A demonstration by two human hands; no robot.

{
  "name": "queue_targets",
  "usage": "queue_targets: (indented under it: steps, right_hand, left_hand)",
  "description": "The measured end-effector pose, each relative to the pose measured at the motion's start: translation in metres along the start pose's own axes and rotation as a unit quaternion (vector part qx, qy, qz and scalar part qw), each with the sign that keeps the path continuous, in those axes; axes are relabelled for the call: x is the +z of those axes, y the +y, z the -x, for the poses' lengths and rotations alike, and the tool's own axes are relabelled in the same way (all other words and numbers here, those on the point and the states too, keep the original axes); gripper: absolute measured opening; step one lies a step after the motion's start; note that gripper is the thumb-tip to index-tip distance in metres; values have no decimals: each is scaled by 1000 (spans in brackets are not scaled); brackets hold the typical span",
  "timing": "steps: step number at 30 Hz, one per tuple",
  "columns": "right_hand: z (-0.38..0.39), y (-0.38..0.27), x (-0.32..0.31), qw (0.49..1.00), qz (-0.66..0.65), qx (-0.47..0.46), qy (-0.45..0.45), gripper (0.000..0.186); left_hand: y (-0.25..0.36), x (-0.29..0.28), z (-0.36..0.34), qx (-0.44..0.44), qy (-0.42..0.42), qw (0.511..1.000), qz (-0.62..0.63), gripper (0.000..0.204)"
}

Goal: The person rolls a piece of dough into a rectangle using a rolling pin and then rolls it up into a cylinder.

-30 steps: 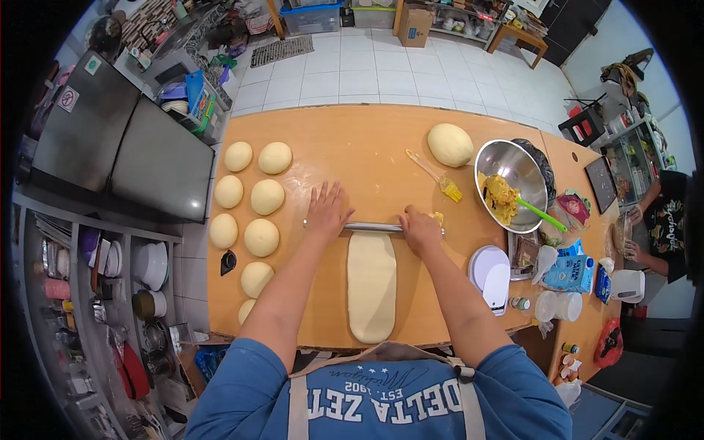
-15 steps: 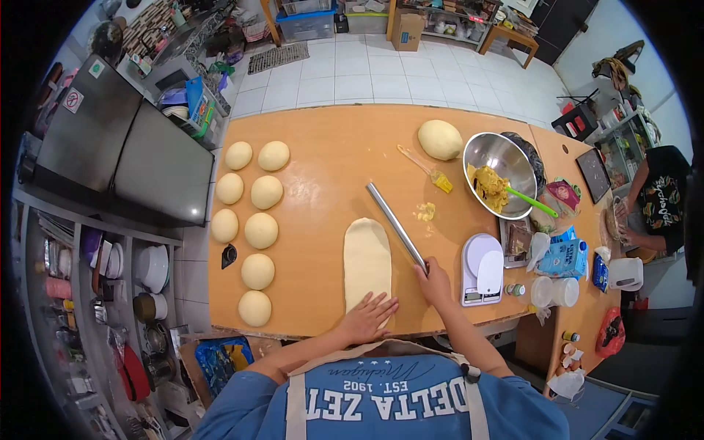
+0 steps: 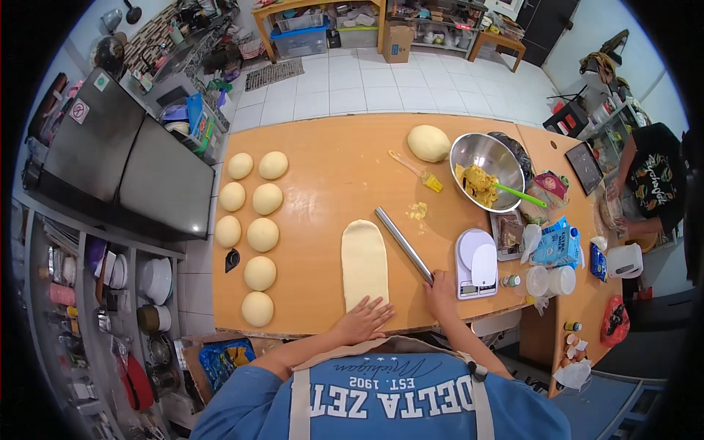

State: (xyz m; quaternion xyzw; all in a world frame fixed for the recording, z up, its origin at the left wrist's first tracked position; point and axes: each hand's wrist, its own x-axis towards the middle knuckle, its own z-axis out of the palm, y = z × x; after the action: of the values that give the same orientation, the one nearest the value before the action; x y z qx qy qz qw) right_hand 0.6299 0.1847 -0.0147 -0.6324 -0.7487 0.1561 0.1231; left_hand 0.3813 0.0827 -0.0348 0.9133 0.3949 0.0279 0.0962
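Note:
A flat, long strip of pale dough (image 3: pixel 364 260) lies lengthwise on the wooden table (image 3: pixel 323 136). My left hand (image 3: pixel 364 317) rests open, fingers spread, on its near end. My right hand (image 3: pixel 442 292) grips the near end of a steel rolling pin (image 3: pixel 400 238), which lies slanted just right of the strip. Several round dough balls (image 3: pixel 262 235) sit in two columns on the left. A larger dough ball (image 3: pixel 429 143), a yellow-tipped brush (image 3: pixel 430 181) and some yellow crumbs (image 3: pixel 416 210) are behind the pin. A white scale (image 3: pixel 477 262) stands right of my right hand.
A steel bowl (image 3: pixel 506 158) with yellow mixture and a green spatula is at the back right. A blue carton (image 3: pixel 555 246) and tubs (image 3: pixel 562 280) crowd the right side. A co-worker (image 3: pixel 649 176) stands at the far right. A fridge (image 3: pixel 132 154) and shelving (image 3: pixel 95 301) flank the left.
The pin has gone from lying across the dough under both hands to a slant at the right, held in my right hand. My left hand has moved down to the dough's near end.

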Motion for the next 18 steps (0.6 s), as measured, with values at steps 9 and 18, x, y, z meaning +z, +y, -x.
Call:
queue_targets:
  steps: [9, 18]
  right_hand:
    - [-5, 4, 2, 999, 35, 28, 0, 45]
    - [-76, -44, 25, 980, -111, -166, -24, 44]
  left_hand:
    - [1, 8, 11, 34, 39, 995, -91, 61]
    - [-50, -15, -11, -16, 32, 996, 82, 77]
